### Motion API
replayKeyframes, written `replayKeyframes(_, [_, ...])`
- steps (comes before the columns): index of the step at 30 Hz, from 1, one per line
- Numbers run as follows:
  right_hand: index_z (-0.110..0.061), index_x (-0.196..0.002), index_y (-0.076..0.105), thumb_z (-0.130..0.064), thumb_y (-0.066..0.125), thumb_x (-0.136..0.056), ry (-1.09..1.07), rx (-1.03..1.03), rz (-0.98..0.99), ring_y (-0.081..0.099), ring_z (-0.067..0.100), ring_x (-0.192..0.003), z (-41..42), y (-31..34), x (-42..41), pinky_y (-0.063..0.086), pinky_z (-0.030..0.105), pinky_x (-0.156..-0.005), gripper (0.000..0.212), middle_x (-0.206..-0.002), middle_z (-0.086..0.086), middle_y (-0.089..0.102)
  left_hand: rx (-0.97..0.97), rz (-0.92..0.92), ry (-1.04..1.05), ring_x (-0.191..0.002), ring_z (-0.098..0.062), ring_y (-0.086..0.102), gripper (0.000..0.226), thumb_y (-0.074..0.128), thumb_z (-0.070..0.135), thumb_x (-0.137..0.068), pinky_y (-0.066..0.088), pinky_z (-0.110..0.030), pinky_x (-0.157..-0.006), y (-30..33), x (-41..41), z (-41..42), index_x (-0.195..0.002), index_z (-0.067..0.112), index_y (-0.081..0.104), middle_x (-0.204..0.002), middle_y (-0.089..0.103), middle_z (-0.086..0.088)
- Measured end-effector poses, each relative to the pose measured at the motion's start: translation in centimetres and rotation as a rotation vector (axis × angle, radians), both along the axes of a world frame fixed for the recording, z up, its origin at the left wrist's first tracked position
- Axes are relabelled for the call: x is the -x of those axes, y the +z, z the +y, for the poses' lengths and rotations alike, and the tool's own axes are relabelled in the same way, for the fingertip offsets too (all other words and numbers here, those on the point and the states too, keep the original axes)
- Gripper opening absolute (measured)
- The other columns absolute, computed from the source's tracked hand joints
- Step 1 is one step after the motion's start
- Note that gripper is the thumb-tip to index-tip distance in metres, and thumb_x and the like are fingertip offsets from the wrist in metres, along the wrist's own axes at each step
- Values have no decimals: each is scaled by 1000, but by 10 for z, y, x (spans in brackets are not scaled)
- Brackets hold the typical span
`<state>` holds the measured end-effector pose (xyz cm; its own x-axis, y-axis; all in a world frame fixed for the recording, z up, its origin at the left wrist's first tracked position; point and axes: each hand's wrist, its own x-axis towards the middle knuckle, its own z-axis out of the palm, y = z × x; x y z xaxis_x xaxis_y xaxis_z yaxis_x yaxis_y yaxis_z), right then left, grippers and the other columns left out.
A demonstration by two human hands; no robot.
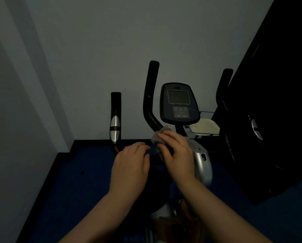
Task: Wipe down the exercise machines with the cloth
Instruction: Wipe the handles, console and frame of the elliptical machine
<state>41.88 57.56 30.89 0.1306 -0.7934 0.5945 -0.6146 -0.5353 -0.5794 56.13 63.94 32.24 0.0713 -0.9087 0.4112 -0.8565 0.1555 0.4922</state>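
Grey cloth (159,137) bunched under right hand (177,151), fingers curled over it, pressed against handlebar stem just below console (179,103) for wiping. Left hand (130,165) beside, below console, fingers relaxed, holding nothing, seemingly steadying.

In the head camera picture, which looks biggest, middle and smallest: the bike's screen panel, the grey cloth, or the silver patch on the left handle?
1. Screen panel, clearly biggest.
2. Grey cloth, though the right hand hides part of it.
3. Silver patch, about the size of the cloth's visible part, so that ranking is unsure.
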Motion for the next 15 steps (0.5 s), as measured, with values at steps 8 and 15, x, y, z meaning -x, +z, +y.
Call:
replayKeyframes(8, [-23, -112, 71, -25, 66, -89, -80, 17, 61, 51, 12, -104, -33, 24, -24, 43, 27, -79, 24, -112, -5, 63, 10, -17, 5, -100, -16, 60, 18, 62, 16, -91, 42, -29, -83, 0, 0, 0, -107, 17, 68, -112, 66, 2])
replayKeyframes(15, [-20, -107, 72, -20, 64, -90, -56, 68, 86, 55, 16, -96, -28, 34, -1, 44, 28, -76, 19, -104, -2, 65, 15, -38, 7, -93, -15, 62, 15, 65, 13, -87, 38, -25, -78, 0, 0, 0, -101, 17, 69, -106, 67, 3])
